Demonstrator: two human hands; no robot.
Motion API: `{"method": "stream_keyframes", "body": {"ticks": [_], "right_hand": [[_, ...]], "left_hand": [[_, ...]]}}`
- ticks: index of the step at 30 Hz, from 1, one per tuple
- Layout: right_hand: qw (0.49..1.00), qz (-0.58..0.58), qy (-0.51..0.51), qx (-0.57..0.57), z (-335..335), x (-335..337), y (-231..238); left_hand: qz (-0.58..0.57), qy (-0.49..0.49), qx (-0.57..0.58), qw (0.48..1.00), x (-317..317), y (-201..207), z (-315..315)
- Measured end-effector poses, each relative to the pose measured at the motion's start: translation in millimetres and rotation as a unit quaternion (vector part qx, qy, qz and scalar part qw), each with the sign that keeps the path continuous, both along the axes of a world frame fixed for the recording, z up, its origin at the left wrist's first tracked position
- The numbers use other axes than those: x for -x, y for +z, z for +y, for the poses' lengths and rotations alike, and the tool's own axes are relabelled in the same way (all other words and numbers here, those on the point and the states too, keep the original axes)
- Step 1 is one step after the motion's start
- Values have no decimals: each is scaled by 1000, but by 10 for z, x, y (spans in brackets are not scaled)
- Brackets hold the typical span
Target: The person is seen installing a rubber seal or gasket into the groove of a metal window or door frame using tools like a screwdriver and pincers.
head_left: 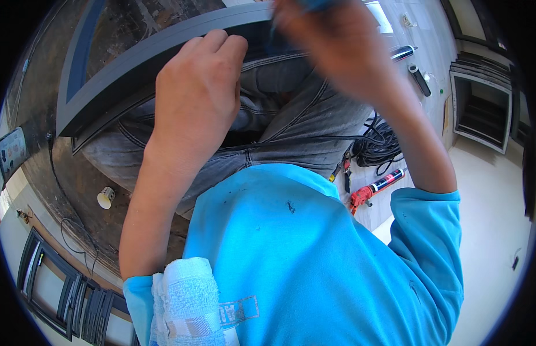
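Note:
My left hand (200, 95) is closed in a fist against the near edge of a dark grey frame (164, 43). Its curled fingertips are hidden, so what they grip does not show. At the top, my right hand (343, 46) is smeared by motion above the frame's right part. A blurred dark blue thing (321, 3) shows at its fingers, cut off by the picture's edge. The frame lies across my crossed legs (296, 147) in grey jeans, and a thin black edge runs along its near side.
Right of my legs lie a coil of black cable (380, 144), a red caulking gun (369, 193), pliers (347, 172) and a black tube (419, 79). On the left are a paper cup (106, 198) and a phone (12, 151). Stacked dark frames (60, 288) stand lower left, others (481, 106) far right.

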State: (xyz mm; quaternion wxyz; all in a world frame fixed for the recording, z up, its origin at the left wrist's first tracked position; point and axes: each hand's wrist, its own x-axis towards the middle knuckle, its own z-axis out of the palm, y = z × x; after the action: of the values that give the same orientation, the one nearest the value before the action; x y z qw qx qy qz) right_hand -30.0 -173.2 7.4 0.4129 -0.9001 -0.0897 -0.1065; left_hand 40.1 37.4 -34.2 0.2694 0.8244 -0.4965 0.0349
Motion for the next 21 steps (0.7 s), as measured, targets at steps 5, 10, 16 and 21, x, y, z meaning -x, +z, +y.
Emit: {"method": "stream_keyframes", "body": {"ticks": [5,10,16,21], "right_hand": [[999,34,0,-31,9,-76,111],[971,-106,-43,-211,121,-156,346],[993,-10,47,106,41,-157,114],[992,-67,-51,-91,161,-91,54]], "left_hand": [[30,4,15,999,-50,-32,117],[15,16,12,1000,-41,-50,133],[9,31,21,999,-45,-88,89],[-23,15,-10,1000,-35,2,88]]}}
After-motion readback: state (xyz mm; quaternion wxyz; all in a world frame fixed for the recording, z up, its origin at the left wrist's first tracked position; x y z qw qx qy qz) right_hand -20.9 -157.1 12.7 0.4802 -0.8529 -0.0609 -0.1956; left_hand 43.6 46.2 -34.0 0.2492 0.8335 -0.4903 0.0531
